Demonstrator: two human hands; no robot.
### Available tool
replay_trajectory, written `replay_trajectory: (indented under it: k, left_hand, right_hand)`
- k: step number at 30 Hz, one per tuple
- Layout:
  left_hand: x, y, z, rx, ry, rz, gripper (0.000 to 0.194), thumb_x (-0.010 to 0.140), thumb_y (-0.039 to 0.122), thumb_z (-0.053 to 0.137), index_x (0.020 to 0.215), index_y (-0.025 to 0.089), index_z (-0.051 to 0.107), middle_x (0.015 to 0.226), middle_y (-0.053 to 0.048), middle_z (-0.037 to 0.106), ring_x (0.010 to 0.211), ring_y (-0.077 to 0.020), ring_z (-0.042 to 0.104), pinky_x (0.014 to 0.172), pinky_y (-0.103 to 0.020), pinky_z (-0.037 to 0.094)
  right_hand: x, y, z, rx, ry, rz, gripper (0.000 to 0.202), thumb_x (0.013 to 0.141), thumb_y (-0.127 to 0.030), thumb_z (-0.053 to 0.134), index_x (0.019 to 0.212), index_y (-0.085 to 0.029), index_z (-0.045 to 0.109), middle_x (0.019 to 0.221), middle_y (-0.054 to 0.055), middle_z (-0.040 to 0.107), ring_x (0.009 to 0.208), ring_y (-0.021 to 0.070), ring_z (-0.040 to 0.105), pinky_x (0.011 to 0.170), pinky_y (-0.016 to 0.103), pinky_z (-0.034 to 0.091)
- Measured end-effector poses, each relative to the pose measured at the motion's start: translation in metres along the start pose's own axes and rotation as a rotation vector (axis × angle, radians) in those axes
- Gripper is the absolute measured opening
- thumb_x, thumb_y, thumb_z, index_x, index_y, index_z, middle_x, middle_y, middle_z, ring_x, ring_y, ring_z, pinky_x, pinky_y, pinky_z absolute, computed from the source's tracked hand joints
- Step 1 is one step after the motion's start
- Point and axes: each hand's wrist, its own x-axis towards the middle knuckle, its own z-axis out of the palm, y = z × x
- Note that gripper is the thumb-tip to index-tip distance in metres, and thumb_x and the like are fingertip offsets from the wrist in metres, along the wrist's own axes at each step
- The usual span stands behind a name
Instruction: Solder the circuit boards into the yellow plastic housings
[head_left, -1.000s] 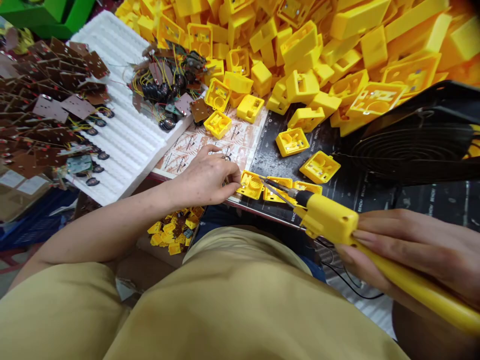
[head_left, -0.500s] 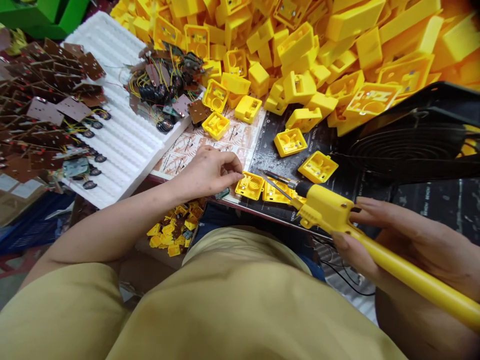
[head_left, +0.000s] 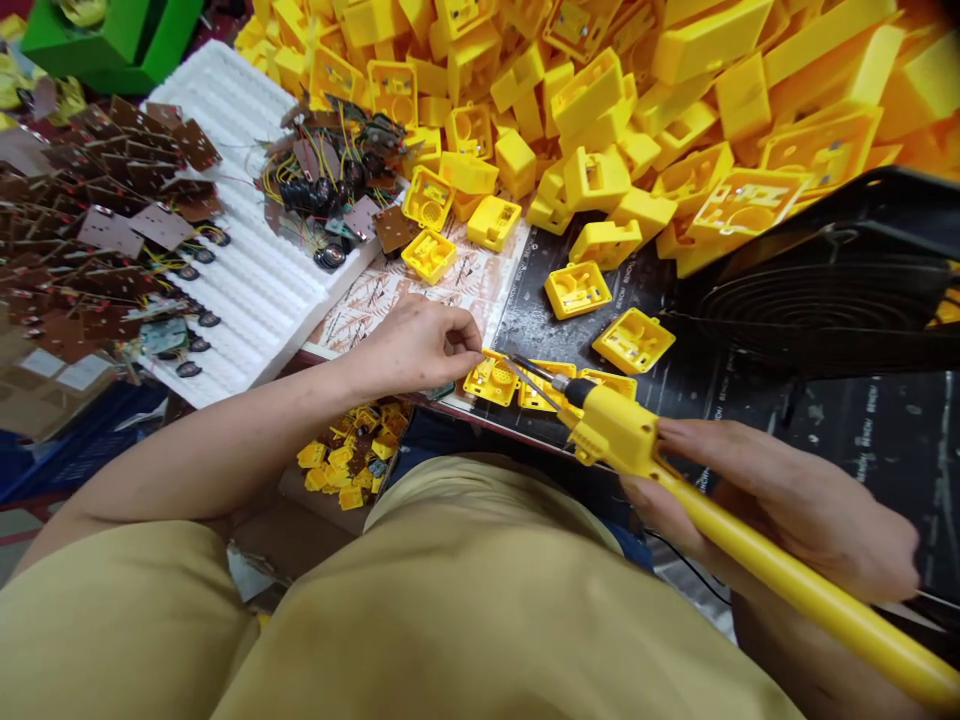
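Note:
In my right hand (head_left: 757, 490) is a yellow soldering gun (head_left: 622, 430) with a thin feed tube beside its metal tip. That tip reaches over a small open yellow plastic case (head_left: 491, 380) at the table's near edge. My left hand (head_left: 424, 345) has its thumb and forefinger pinched together at the case's upper left corner; whatever is between them is too small to make out. Two more open cases, a nearer one (head_left: 538, 388) and another (head_left: 611, 384) partly behind the gun, stand in a row to the right.
A large heap of yellow cases (head_left: 517, 75) fills the back. At left, a white foam sheet (head_left: 247, 290) bears brown circuit boards (head_left: 97, 215) and a bundle of wired boards (head_left: 330, 170). A black fan (head_left: 817, 280) stands at right. Below the table lie more yellow parts (head_left: 349, 455).
My right hand has brought the soldering gun leftward, and its tip is now over the leftmost case in the row. My left hand stays pinched at that case, nearly in place.

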Motion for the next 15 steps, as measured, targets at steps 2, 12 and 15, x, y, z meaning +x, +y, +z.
replay_trajectory:
  k: [2,12,15]
  left_hand:
    - [0.002,0.001,-0.001,0.05,-0.017,0.004,0.006,0.076,0.019,0.066,0.073,0.017,0.07,0.064,0.002,0.07,0.06,-0.0112,0.062,0.072,-0.026,0.048]
    - [0.008,0.007,-0.004,0.249,-0.056,0.084,0.005,0.075,0.02,0.066,0.073,0.019,0.071,0.062,0.003,0.068,0.067,-0.0141,0.063,0.089,-0.035,0.045]
    - [0.01,0.009,-0.005,0.262,-0.095,0.046,0.005,0.075,0.019,0.067,0.074,0.018,0.072,0.062,0.003,0.068,0.068,-0.0152,0.063,0.087,-0.035,0.046]
  right_hand:
    - [0.002,-0.004,0.001,0.024,-0.038,-0.021,0.027,0.089,-0.022,0.071,0.115,-0.025,0.065,0.083,0.002,0.073,0.069,0.0171,0.072,0.067,0.025,0.064]
    - [0.028,-0.015,0.0,-0.055,-0.119,-0.239,0.017,0.086,-0.014,0.075,0.09,-0.018,0.059,0.075,0.002,0.071,0.068,0.0115,0.07,0.068,0.02,0.063]
    - [0.031,-0.017,-0.004,-0.072,-0.144,-0.3,0.02,0.082,-0.015,0.079,0.089,-0.016,0.061,0.076,0.004,0.071,0.068,0.0123,0.07,0.069,0.021,0.062]
